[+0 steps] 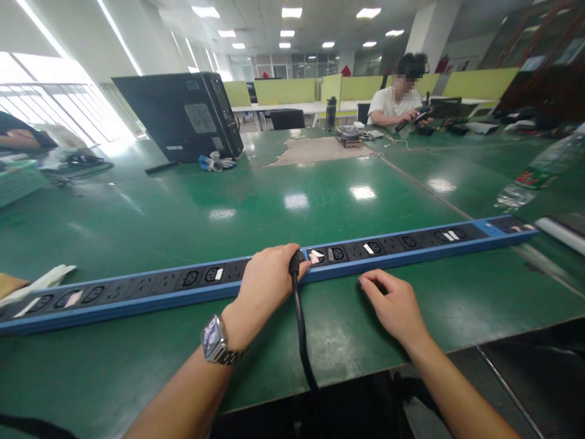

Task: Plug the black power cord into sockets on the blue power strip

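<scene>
A long blue power strip [269,281] with black sockets lies across the green table, slanting up to the right. My left hand [267,274], with a watch on its wrist, is closed around a black power plug [295,262] at the strip's middle. I cannot tell how deep the plug sits in a socket. Its black cord [301,335] runs down over the near table edge. My right hand [393,300] rests just in front of the strip, fingers curled and thumb against the forefinger, with nothing visible in it. Bits of white tape [369,249] mark several sockets.
A black computer case [183,116] stands at the back left, gloves [216,162] beside it. A plastic bottle [539,171] lies at right near a white-edged object [562,235]. Another glove [41,283] lies behind the strip's left end. A person [397,100] sits across the table.
</scene>
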Demonstrator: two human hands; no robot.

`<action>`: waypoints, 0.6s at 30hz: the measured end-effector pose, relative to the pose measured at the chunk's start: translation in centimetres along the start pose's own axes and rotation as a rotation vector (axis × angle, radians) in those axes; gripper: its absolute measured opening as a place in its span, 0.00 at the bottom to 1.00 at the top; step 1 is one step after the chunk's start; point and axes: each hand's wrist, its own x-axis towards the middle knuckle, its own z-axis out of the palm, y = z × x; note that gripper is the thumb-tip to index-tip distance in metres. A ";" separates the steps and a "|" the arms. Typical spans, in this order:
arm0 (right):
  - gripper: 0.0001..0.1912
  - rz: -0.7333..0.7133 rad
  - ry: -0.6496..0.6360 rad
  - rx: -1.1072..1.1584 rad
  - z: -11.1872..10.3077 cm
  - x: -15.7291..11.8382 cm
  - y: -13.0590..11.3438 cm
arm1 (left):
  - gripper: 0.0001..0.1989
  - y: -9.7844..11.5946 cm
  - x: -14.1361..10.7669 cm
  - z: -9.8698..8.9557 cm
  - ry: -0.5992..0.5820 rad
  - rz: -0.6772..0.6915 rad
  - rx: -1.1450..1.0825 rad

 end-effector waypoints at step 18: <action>0.13 -0.004 0.009 -0.006 0.0 -0.1 0.1 | 0.09 1.0 -0.7 2.6 0.119 -0.049 -0.044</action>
